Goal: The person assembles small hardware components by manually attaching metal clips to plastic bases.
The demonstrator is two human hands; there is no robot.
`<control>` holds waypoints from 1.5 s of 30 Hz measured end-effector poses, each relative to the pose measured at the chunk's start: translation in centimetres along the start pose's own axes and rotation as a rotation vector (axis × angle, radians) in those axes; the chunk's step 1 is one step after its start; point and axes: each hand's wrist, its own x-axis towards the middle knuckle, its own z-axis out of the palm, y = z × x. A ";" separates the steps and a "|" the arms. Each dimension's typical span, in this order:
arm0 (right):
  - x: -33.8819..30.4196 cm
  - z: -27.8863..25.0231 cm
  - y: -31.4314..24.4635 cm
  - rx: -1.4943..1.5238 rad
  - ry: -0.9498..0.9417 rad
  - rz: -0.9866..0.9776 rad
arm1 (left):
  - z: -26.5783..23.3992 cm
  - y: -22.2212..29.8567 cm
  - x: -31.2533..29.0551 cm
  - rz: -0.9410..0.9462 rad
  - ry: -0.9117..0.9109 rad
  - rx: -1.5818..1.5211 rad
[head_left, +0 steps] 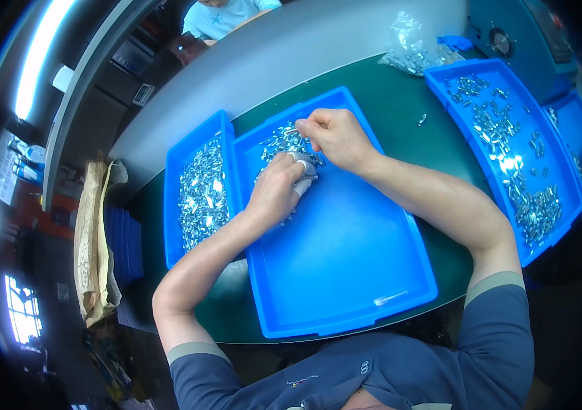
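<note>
Over the far end of the middle blue tray (pixel 335 273), my right hand (pixel 342 140) pinches a small shiny metal part (pixel 292 130) between thumb and forefinger. My left hand (pixel 277 184) is just below and left of it, with whitish coverings on some fingertips. Its fingers curl inward, and whatever they hold is hidden. Beyond and around the left hand lies a pile of small silvery metal parts (pixel 279 142) in the same tray. Most of this tray's near half shows bare blue bottom, apart from a small clear strip (pixel 390 298) near its front right corner.
To the left stands a blue tray (pixel 170 205) full of metal parts; another blue tray (pixel 475 154) with scattered parts is at the right. A clear bag (pixel 407 48) of parts lies at the back. One loose part (pixel 422 119) rests on the green tabletop (pixel 400 96). Another person (pixel 226 17) sits beyond the partition.
</note>
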 end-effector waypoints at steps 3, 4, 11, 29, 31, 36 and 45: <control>-0.3 -0.4 -0.4 -0.002 -0.019 0.047 | -1.4 -1.0 0.8 -0.156 0.146 -0.152; 0.0 -0.2 -0.2 -0.004 -0.031 0.054 | -1.5 -2.0 0.8 -0.223 0.175 -0.240; -0.1 0.2 -0.3 -0.082 -0.089 0.104 | -1.2 -3.7 -0.1 -0.406 0.242 -0.537; -0.3 -0.2 -0.4 -0.185 -0.229 0.147 | -1.2 -3.6 -0.5 -0.322 0.276 -0.458; -0.1 -0.3 -0.3 -0.171 -0.229 0.155 | -1.6 -3.2 -0.4 -0.363 0.226 -0.436; 0.4 -0.2 -0.1 -0.136 -0.228 0.199 | -1.1 -3.9 -0.4 -0.376 0.229 -0.503; 0.1 -0.1 0.2 0.082 -0.192 0.201 | -1.6 -3.8 -1.0 -0.314 0.328 -0.377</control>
